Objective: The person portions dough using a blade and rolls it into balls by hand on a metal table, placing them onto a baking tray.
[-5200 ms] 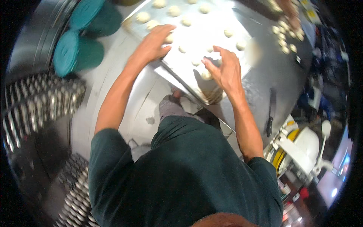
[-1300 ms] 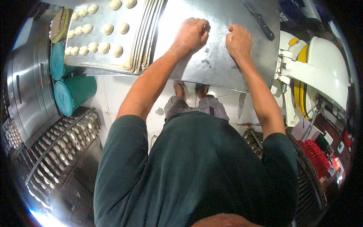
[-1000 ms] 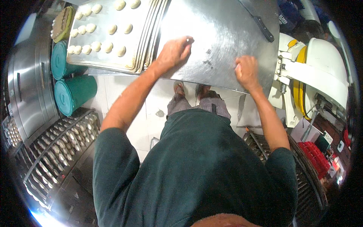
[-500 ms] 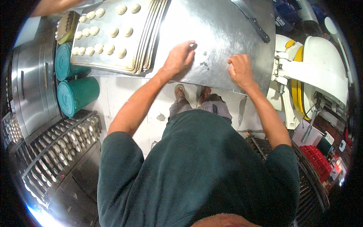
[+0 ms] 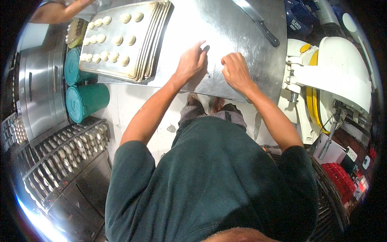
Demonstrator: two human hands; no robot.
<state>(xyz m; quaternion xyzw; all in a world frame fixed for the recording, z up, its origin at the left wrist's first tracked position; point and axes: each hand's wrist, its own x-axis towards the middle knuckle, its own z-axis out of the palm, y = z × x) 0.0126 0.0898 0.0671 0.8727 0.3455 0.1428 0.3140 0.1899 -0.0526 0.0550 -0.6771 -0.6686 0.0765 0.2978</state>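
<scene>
My left hand rests on its edge on the steel table, near the front edge. Its fingers are partly stretched and it holds nothing I can see. Across a small gap to the right, my right hand is low over the tabletop with its fingers curled together; anything inside them is hidden. A small dark speck lies on the steel between the hands. To the left, a stack of baking trays carries rows of pale dough balls.
A black-handled knife lies at the table's far right. Beside the table stands a white mixer. Teal lidded bins and a rack of loaded trays are on the left. Another person's arm reaches in at top left.
My right hand has moved left across the tabletop toward my left hand. Most dark specks seen between the hands before no longer show. The whole view has shifted slightly.
</scene>
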